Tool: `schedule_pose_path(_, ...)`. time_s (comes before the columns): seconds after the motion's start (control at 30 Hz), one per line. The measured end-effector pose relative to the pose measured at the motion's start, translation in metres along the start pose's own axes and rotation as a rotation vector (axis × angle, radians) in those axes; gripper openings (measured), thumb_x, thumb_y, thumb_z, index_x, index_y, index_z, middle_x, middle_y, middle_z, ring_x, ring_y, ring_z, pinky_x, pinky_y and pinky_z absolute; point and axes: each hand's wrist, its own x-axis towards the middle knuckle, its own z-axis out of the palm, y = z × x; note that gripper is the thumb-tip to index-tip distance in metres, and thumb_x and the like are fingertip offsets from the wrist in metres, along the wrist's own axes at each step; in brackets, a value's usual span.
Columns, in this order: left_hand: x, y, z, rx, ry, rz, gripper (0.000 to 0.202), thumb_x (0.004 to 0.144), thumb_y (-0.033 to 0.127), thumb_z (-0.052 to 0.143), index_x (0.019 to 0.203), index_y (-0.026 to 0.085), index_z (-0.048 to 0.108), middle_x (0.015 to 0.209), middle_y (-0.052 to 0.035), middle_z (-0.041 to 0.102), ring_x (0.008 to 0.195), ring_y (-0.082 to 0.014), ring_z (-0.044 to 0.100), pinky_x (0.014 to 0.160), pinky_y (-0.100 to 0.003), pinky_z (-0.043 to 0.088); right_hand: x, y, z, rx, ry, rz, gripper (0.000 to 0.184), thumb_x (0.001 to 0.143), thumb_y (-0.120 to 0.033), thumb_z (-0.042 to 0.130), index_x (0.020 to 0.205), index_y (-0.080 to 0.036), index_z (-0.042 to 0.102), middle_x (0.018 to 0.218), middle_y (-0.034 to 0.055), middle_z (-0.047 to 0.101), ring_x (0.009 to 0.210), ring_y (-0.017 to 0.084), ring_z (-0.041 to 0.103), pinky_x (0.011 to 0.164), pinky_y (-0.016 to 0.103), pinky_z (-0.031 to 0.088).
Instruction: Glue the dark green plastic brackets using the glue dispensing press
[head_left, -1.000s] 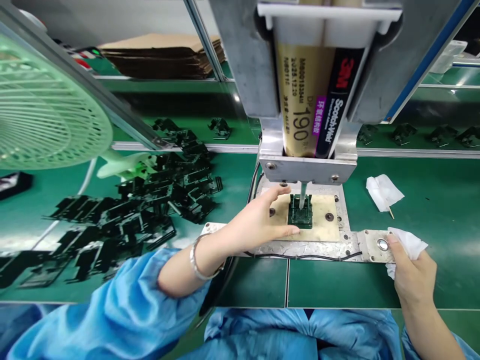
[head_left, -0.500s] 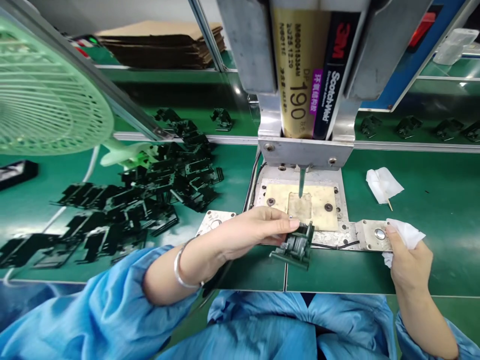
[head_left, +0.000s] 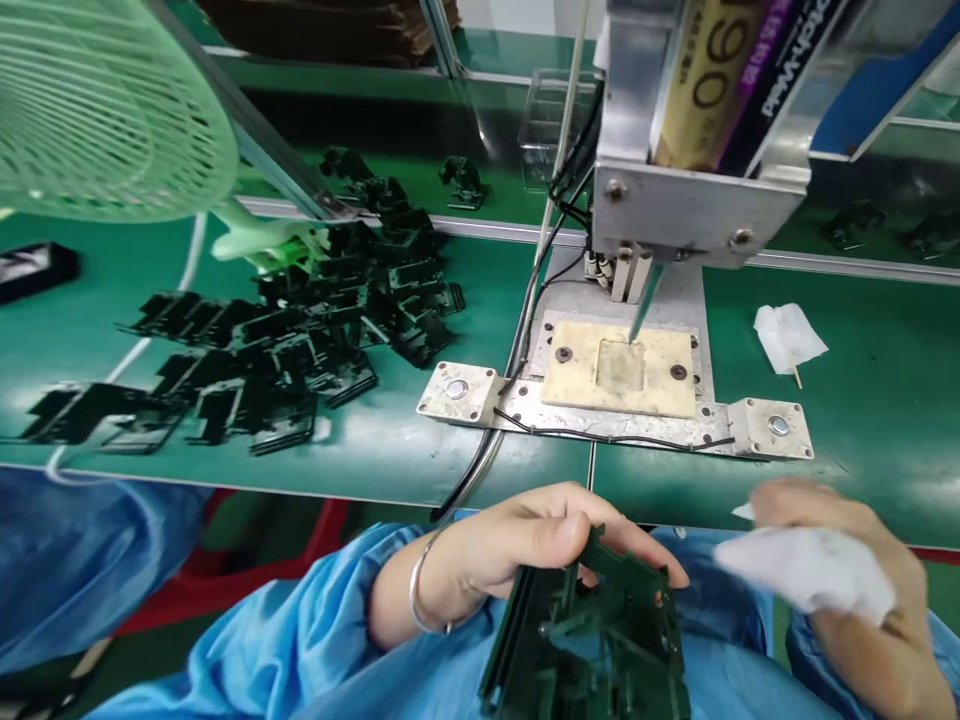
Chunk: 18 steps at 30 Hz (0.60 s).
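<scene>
Dark-green plastic part [head_left: 600, 630] gripped in left hand [head_left: 517, 545] fingers; right hand [head_left: 847, 580] closed around white wipe [head_left: 806, 575].

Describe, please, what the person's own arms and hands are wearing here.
Both arms wear loose, light blue smock sleeves, bunched above the wrists. The left hand is bare, with a thin silver bangle round its wrist. The right hand is bare too, without visible jewellery.

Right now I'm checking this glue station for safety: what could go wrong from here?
The left hand holds the dark plastic part off the bench over the lap; a slip could drop it. The right hand brings a white wipe beside it, blurred, so it might snag or smear. The dispenser nozzle hangs bare above the empty fixture plate; a drip would foul it.
</scene>
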Motion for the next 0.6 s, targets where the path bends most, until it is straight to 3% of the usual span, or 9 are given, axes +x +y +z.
schedule_pose_path(0.07, 0.001, -0.003, 0.003, 0.007, 0.065, -0.047, 0.078, 0.063, 0.077, 0.074, 0.101, 0.009, 0.074, 0.081, -0.0134, 0.066, 0.066, -0.0198, 0.058, 0.057, -0.024, 0.042, 0.023, -0.024, 0.017, 0.072, -0.246, -0.158, 0.064, 0.099, -0.068, 0.034, 0.060, -0.019, 0.052, 0.061, 0.0008, 0.049, 0.049, 0.013, 0.044, 0.052, 0.030, 0.034)
schedule_pose_path(0.1, 0.001, -0.005, 0.004, 0.012, 0.091, -0.075, 0.075, 0.060, 0.076, 0.077, 0.093, 0.009, 0.075, 0.072, -0.0107, 0.063, 0.060, -0.0168, 0.053, 0.053, -0.023, 0.038, 0.035, -0.031, 0.025, 0.133, -0.327, -0.232, 0.070, 0.098, -0.072, 0.025, 0.057, -0.019, 0.047, 0.055, -0.0020, 0.039, 0.044, 0.011, 0.034, 0.048, 0.030, 0.028)
schedule_pose_path(0.2, 0.001, -0.010, 0.007, -0.010, 0.177, -0.125, 0.065, 0.053, 0.072, 0.083, 0.069, 0.011, 0.067, 0.055, -0.0022, 0.047, 0.049, -0.0102, 0.036, 0.046, -0.021, 0.026, 0.057, -0.035, 0.044, 0.231, -0.445, -0.357, 0.076, 0.093, -0.079, 0.014, 0.056, -0.018, 0.040, 0.055, -0.0054, 0.025, 0.043, 0.009, 0.022, 0.049, 0.031, 0.018)
schedule_pose_path(0.3, 0.003, -0.011, 0.008, -0.034, 0.195, -0.107, 0.062, 0.055, 0.069, 0.084, 0.064, 0.012, 0.062, 0.056, -0.0015, 0.046, 0.049, -0.0099, 0.035, 0.047, -0.021, 0.026, 0.056, -0.030, 0.044, 0.199, -0.481, -0.367, 0.074, 0.095, -0.077, 0.019, 0.056, -0.017, 0.038, 0.059, -0.0052, 0.025, 0.046, 0.008, 0.020, 0.051, 0.031, 0.015)
schedule_pose_path(0.5, 0.009, -0.006, 0.002, 0.142, 0.002, -0.052, 0.068, 0.065, 0.074, 0.074, 0.084, 0.009, 0.072, 0.070, -0.0077, 0.058, 0.063, -0.0179, 0.048, 0.056, -0.026, 0.037, 0.036, -0.026, 0.029, 0.100, -0.472, -0.332, 0.070, 0.100, -0.070, 0.027, 0.055, -0.016, 0.033, 0.060, -0.0052, 0.020, 0.046, 0.008, 0.016, 0.052, 0.032, 0.013)
schedule_pose_path(0.6, 0.010, -0.004, 0.005, 0.099, 0.003, -0.058, 0.062, 0.066, 0.071, 0.075, 0.072, 0.010, 0.067, 0.061, -0.0035, 0.050, 0.057, -0.0137, 0.041, 0.052, -0.023, 0.032, 0.041, -0.031, 0.035, 0.077, -0.428, -0.345, 0.070, 0.099, -0.071, 0.026, 0.056, -0.017, 0.035, 0.060, -0.0057, 0.018, 0.046, 0.008, 0.015, 0.051, 0.032, 0.014)
